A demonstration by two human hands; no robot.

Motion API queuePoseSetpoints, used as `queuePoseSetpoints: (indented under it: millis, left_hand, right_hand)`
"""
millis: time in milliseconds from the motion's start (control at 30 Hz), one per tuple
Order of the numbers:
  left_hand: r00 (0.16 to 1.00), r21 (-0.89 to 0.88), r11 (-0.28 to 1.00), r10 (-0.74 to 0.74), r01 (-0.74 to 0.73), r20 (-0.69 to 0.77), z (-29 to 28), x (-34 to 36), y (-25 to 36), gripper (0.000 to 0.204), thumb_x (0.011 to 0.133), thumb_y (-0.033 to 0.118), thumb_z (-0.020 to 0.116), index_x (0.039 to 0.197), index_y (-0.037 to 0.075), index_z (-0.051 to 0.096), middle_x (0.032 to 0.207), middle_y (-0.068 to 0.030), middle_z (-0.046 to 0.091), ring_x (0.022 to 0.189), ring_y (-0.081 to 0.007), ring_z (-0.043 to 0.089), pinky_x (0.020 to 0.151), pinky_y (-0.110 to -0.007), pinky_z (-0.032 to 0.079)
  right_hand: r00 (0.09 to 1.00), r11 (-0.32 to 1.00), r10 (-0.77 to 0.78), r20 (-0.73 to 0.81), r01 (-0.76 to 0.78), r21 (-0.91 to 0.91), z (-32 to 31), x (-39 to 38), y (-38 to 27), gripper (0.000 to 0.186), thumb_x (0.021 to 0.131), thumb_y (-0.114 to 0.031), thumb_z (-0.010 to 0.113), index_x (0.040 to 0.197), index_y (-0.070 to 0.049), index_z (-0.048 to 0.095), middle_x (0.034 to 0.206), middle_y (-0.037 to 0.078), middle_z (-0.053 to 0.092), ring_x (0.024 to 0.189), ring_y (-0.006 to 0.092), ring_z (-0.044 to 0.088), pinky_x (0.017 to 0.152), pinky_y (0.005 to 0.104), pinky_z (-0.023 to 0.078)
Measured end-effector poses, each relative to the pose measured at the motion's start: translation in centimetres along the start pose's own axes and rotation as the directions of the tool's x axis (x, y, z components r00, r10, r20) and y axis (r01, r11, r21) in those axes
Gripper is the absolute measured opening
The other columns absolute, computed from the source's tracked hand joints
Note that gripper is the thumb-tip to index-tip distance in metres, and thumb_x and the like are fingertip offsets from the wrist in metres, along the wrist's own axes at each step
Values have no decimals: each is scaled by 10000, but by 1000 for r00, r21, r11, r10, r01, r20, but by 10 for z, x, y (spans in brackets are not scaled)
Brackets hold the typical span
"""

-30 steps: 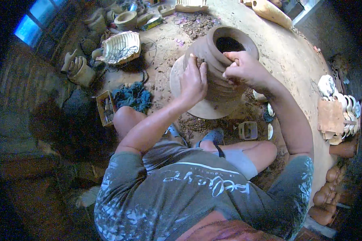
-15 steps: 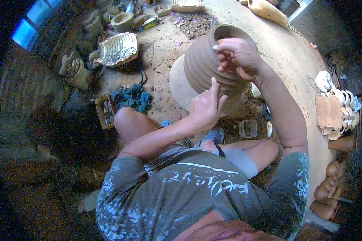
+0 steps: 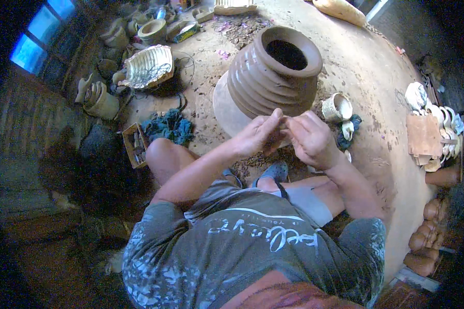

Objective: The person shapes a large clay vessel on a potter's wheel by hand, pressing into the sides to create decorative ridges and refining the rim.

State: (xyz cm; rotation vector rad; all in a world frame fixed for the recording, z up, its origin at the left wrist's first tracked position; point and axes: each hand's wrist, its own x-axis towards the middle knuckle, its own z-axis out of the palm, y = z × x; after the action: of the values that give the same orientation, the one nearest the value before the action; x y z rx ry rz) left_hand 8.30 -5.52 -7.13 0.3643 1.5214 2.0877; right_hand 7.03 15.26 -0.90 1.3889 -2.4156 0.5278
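Observation:
A big ridged clay pot (image 3: pixel 265 85) with a thick rim and dark opening stands on a pale round board (image 3: pixel 223 110) in front of me. At its near side my left hand (image 3: pixel 259 136) and my right hand (image 3: pixel 310 139) meet, fingertips together. The right fingers are curled in a pinch. My left hand is closed too, its thumb pointing up toward the right fingers. Whatever is between the fingers is too small or hidden to make out. Both hands seem to be nearer to me than the pot's wall, which they partly cover.
Right of the pot are a pale bucket (image 3: pixel 337 107) and a dark blue-green cloth (image 3: pixel 348 131). To the left lie a teal net-like heap (image 3: pixel 167 126), a wooden box of tools (image 3: pixel 135 146) and a ribbed pale mould (image 3: pixel 149 67). Clay crumbs (image 3: pixel 245 32) lie beyond the pot.
My right hand has come down from the pot's mouth to meet the left hand in front of the pot. The pot's rim and the bucket are now uncovered.

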Motion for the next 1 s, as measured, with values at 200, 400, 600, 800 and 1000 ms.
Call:
queuePoseSetpoints:
  millis: [200, 400, 600, 800, 1000]
  left_hand:
    - [981, 201, 965, 183, -167, -63, 21, 16, 4, 463, 1102, 475, 459, 1037, 50, 629, 759, 1, 556, 681, -88, 516, 587, -265, 419]
    - [852, 623, 715, 503, -318, -143, 27, 33, 2, 334, 1111, 290, 466, 1028, -4, 604, 827, -77, 592, 782, -176, 592, 666, -349, 472]
    - [243, 971, 137, 966, -196, -87, -58, 83, 98, 342, 1108, 285, 420, 1124, -32, 547, 940, -162, 621, 885, -260, 615, 803, -403, 493]
    - [550, 849, 521, 684, 90, -478, -92, 147, 107, 495, 1059, 332, 535, 1268, -107, 447, 1218, -362, 626, 1188, -475, 614, 1030, -499, 472]
    - [503, 821, 564, 685, 92, -527, -87, 150, 85, 570, 1040, 427, 564, 1301, -71, 472, 1236, -349, 635, 1182, -494, 614, 1005, -524, 480]
  right_hand:
    - [954, 951, 231, -192, -179, 253, -2, -19, 2, 273, 817, -26, 754, 1085, 9, 716, 1026, 183, 713, 922, 346, 691, 795, 410, 573]
    - [881, 873, 410, -237, -304, 381, -2, -54, 13, 259, 880, -23, 748, 1137, -11, 722, 1007, 125, 742, 902, 228, 719, 800, 337, 578]
    - [565, 355, 817, -113, -340, 871, 0, -72, 32, 222, 963, -52, 714, 1182, -14, 708, 991, 18, 712, 864, 104, 667, 761, 260, 570]
    - [633, 556, 726, -271, -307, 772, 15, -41, 31, 180, 958, -129, 738, 1099, -17, 741, 1006, 79, 744, 814, 169, 701, 771, 275, 568]
    - [826, 972, 231, -514, -214, 93, 8, 4, 31, 143, 861, -49, 798, 993, -1, 767, 922, 86, 729, 870, 205, 666, 761, 315, 532]
